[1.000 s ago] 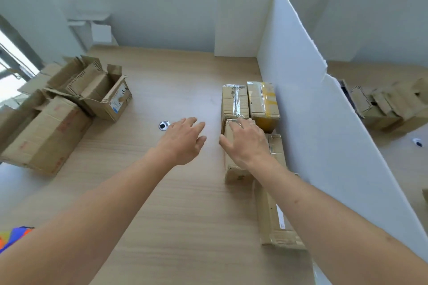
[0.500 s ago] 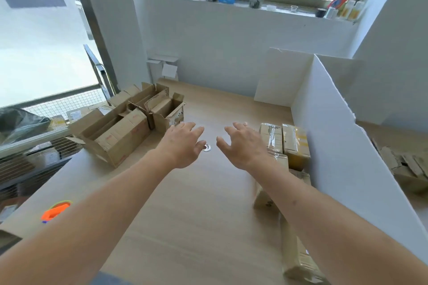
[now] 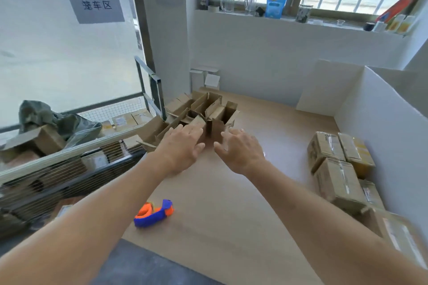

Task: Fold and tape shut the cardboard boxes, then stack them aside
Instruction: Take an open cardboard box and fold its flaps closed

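1. The left hand [image 3: 183, 148] reaches forward with the palm down and the fingers straight and slightly spread; it holds nothing, and its fingertips lie in front of the near edge of the open cardboard boxes [image 3: 203, 115].
2. The right hand [image 3: 240, 149] is stretched out beside it, palm down, fingers relaxed and slightly apart, also empty; whether either hand touches the cardboard cannot be told.
3. The two hands are close together, thumbs facing each other across a narrow gap, with both bare forearms running back to the bottom corners of the view.
4. The open cardboard boxes stand in a cluster at the far left of the desk [image 3: 231, 203], their flaps upright or splayed; what is inside them cannot be seen.
5. The taped boxes [image 3: 335, 162] sit in a group along the right side of the desk, close against the white partition [image 3: 382, 122], with shiny tape across their tops, well apart from the hands.
6. A blue and orange tape dispenser [image 3: 154, 214] lies on the desk near its front left edge, under the left forearm's line and away from both hands.
7. Beyond the left edge of the desk, a wire cage [image 3: 76, 164] holds more cartons and a grey-green bag [image 3: 58, 120].
8. A windowsill [image 3: 301, 21] at the back carries bottles, jars and a blue packet [image 3: 275, 0].
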`<state>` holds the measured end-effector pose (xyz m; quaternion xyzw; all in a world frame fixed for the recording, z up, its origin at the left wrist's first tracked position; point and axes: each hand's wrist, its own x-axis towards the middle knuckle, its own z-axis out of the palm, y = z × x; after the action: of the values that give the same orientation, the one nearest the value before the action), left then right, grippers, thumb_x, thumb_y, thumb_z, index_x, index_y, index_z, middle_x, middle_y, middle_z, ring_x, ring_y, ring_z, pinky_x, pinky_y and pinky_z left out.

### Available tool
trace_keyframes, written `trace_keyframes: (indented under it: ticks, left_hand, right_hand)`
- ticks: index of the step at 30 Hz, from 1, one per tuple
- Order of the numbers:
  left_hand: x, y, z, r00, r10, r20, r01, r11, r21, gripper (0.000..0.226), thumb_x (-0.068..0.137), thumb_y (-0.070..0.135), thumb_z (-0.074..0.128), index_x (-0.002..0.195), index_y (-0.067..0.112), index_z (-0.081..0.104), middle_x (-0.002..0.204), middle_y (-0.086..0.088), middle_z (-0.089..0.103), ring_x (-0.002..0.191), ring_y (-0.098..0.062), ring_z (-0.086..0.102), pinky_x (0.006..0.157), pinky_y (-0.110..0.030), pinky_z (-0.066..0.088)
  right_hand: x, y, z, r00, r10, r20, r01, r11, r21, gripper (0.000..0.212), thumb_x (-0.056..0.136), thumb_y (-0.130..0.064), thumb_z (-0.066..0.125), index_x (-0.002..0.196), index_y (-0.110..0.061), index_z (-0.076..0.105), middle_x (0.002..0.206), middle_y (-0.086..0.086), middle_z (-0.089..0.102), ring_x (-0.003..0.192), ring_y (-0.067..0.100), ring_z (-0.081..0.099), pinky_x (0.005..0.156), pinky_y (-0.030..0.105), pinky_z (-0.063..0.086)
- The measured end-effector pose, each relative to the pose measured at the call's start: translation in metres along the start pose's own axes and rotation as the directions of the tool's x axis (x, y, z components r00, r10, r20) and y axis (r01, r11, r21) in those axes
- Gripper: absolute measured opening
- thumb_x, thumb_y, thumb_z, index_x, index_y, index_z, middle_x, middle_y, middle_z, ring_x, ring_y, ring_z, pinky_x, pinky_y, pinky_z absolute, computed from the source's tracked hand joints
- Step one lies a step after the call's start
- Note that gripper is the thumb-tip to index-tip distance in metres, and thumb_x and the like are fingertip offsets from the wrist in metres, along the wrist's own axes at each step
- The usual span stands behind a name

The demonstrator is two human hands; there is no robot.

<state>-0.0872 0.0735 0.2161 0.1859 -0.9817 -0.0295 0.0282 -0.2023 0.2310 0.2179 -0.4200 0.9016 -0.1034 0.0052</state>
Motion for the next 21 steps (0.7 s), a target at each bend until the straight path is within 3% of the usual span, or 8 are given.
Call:
trace_keyframes:
  ticks: [3,7,9,11,15,21]
  left_hand:
    - [-0.015,-0.045,-0.001,0.999,-0.025,0.031,0.025,1.000,-0.002,0.057,0.105,0.048,0.037,0.157,0.024,0.032,0.160,-0.005,0.036,0.146,-0.030,0.035,0.119,-0.052,0.031]
    - [-0.022,-0.091,-0.001,0.998,-0.032,0.056,0.031,0.999,0.004,0.057,0.106,0.046,0.036,0.158,0.024,0.032,0.162,-0.007,0.034,0.147,-0.031,0.032,0.120,-0.050,0.029]
    - [-0.017,-0.111,0.002,0.997,-0.033,0.067,0.033,0.999,0.000,0.057,0.107,0.046,0.036,0.159,0.024,0.031,0.162,-0.007,0.033,0.147,-0.031,0.032,0.120,-0.049,0.029]
    - [-0.008,-0.127,0.009,0.996,-0.034,0.086,0.036,0.999,-0.014,0.058,0.107,0.047,0.036,0.159,0.024,0.030,0.162,-0.006,0.033,0.148,-0.030,0.031,0.121,-0.049,0.029]
    - [0.024,-0.156,0.029,0.990,-0.030,0.135,0.035,0.999,-0.038,0.058,0.107,0.047,0.037,0.160,0.024,0.029,0.165,-0.006,0.028,0.151,-0.029,0.026,0.122,-0.049,0.025]
    - [0.087,-0.201,0.078,0.973,-0.034,0.227,0.043,0.999,-0.034,0.054,0.106,0.043,0.039,0.156,0.021,0.035,0.159,-0.010,0.035,0.144,-0.031,0.034,0.118,-0.049,0.030]
  right_hand:
    - [0.007,-0.046,0.017,0.999,0.007,0.038,-0.007,1.000,0.005,0.057,0.100,-0.058,0.036,0.137,-0.022,0.059,0.146,0.007,0.053,0.139,0.030,0.044,0.109,0.044,0.036]
    - [0.028,-0.084,0.033,0.999,0.003,0.044,-0.002,1.000,-0.004,0.056,0.099,-0.059,0.034,0.128,-0.021,0.064,0.130,0.004,0.060,0.125,0.029,0.054,0.099,0.044,0.044]
    - [0.044,-0.096,0.042,0.998,0.012,0.064,-0.013,1.000,0.016,0.058,0.100,-0.058,0.035,0.132,-0.019,0.063,0.138,0.006,0.058,0.129,0.029,0.052,0.103,0.045,0.044]
    - [0.060,-0.105,0.054,0.996,0.016,0.082,-0.018,0.999,0.030,0.058,0.101,-0.056,0.036,0.134,-0.018,0.063,0.140,0.008,0.057,0.129,0.028,0.052,0.105,0.045,0.045]
    - [0.101,-0.112,0.089,0.992,0.013,0.123,-0.019,0.999,0.048,0.048,0.102,-0.053,0.038,0.123,-0.019,0.066,0.126,0.006,0.062,0.118,0.030,0.057,0.094,0.044,0.049]
    - [0.174,-0.111,0.154,0.967,0.048,0.249,-0.076,0.992,0.101,0.048,0.103,-0.053,0.034,0.121,-0.021,0.065,0.118,0.005,0.059,0.112,0.030,0.060,0.090,0.045,0.050]
